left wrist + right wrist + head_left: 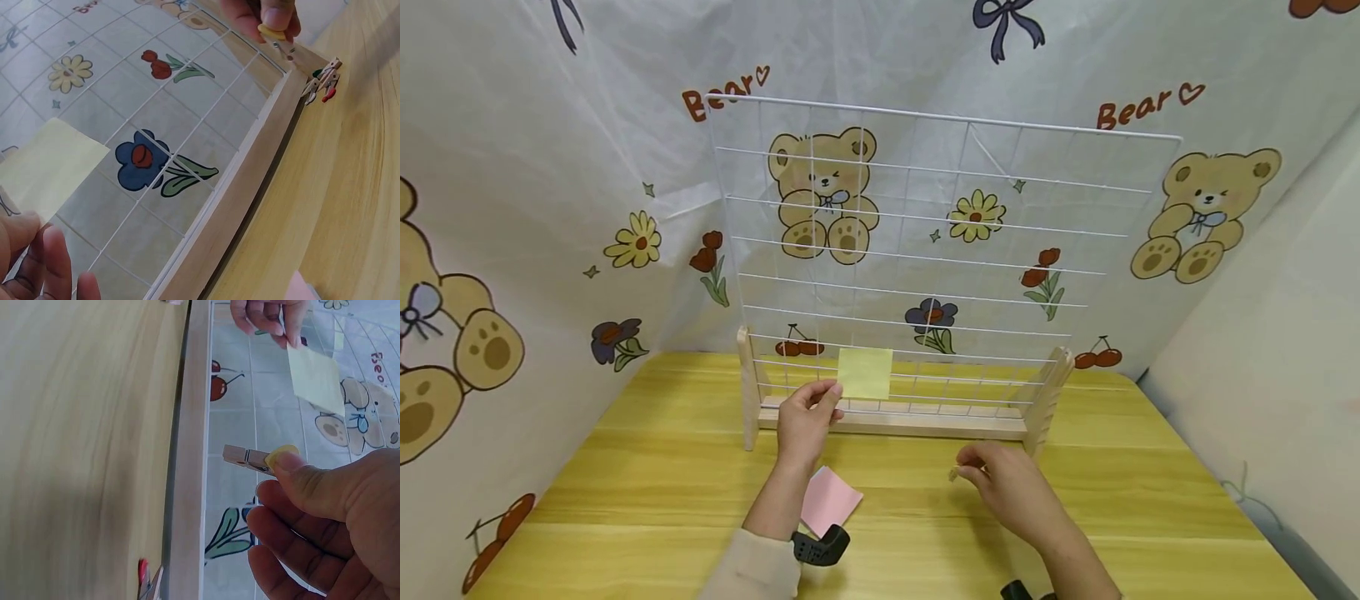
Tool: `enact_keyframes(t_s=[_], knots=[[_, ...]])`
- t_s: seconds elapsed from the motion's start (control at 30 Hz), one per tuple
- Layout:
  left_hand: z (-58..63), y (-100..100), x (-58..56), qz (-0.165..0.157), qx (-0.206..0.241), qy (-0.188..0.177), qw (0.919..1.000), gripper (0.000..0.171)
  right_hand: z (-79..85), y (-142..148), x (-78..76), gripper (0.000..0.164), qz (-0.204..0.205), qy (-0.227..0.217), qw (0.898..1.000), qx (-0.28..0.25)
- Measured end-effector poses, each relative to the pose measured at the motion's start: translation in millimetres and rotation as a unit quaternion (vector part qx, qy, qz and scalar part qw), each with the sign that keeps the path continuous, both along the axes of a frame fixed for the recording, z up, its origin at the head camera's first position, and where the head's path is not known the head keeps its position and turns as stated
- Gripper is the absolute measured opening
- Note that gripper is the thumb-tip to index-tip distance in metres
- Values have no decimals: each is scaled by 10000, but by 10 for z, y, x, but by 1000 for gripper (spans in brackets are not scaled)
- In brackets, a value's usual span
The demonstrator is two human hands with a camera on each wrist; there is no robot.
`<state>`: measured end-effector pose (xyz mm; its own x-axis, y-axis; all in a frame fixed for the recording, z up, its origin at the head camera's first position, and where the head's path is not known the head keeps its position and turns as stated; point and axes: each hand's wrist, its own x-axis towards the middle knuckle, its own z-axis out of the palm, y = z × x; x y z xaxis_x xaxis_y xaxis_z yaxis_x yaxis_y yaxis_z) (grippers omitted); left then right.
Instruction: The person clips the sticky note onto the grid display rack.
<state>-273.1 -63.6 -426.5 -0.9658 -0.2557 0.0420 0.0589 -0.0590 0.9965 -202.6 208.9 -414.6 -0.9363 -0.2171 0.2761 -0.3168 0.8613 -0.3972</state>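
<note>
My left hand (805, 419) pinches the lower left corner of a yellow sticky note (865, 373). The note is held upright in front of the lower part of a white wire grid panel (917, 229). Between thumb and fingertips, my right hand (1011, 487) pinches a small wooden clothespin (250, 459) with a yellow decoration on its end. The clothespin points away from the fingers and stays apart from the note. In the left wrist view the note (53, 169) shows against the grid wires.
A wooden stand (891, 423) bears the grid. Pink sticky notes (831, 500) lie on the table (655, 500) near the left forearm. Several clothespins with coloured ends (322, 82) lie by the stand's right end. A patterned cloth (647, 125) hangs behind.
</note>
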Motion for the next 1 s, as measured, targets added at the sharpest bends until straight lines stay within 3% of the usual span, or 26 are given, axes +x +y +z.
enact_keyframes(t_s=[0.43, 0.7, 1.0], knots=[[8, 8, -3, -20, 162, -80, 9998, 28, 188, -343, -207, 9, 734, 586, 9955, 127], [7, 18, 4, 23, 145, -98, 9998, 29, 302, -454, -288, 5, 557, 598, 9967, 39], [-14, 8, -18, 34, 89, -60, 9999, 28, 480, -617, -398, 5, 455, 1159, 9922, -4]])
